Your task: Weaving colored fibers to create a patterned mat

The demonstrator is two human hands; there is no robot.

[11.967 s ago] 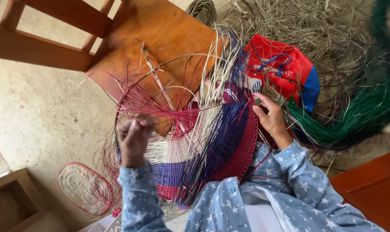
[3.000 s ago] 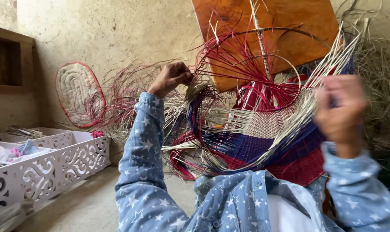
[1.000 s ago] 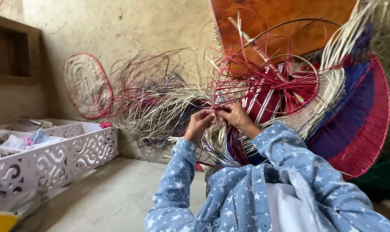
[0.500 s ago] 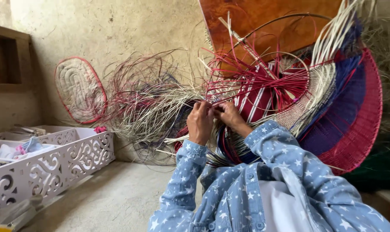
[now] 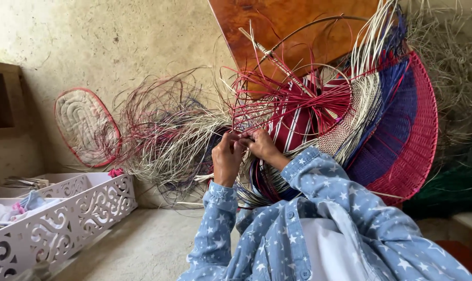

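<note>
1. Nearest us we see our blue star-print sleeves (image 5: 319, 218) over a pale garment, both arms raised toward the work.
2. Our left hand (image 5: 226, 158) is closed, fingers curled in, pinching pale and red strands (image 5: 236, 136) at the near edge of the weave; knuckles face us.
3. Our right hand (image 5: 262, 145) sits just beside it, touching the left at the fingertips, also pinching the same strands. Both hands are pressed close together.
4. The strands belong to the woven piece (image 5: 381, 130), a big round fan-like panel standing tilted right of the hands: red outer band, blue band, cream section, red-and-white striped centre. It touches our right forearm.
5. Loose red spokes (image 5: 277, 93) arc up from its centre above the hands; unwoven cream and reddish ends (image 5: 168, 140) splay out left of the hands.
6. Low left: a white cut-out pattern tray (image 5: 80, 213) with cloth bits inside, well apart from the hands.
7. Further back, a small oval woven mat (image 5: 85, 127) with a red rim leans on the rough wall (image 5: 116, 41).
8. A brown wooden board (image 5: 293, 26) leans behind the woven piece, top centre.
9. Far right: a heap of dry raw fibre (image 5: 460, 88), with green strands below it.
</note>
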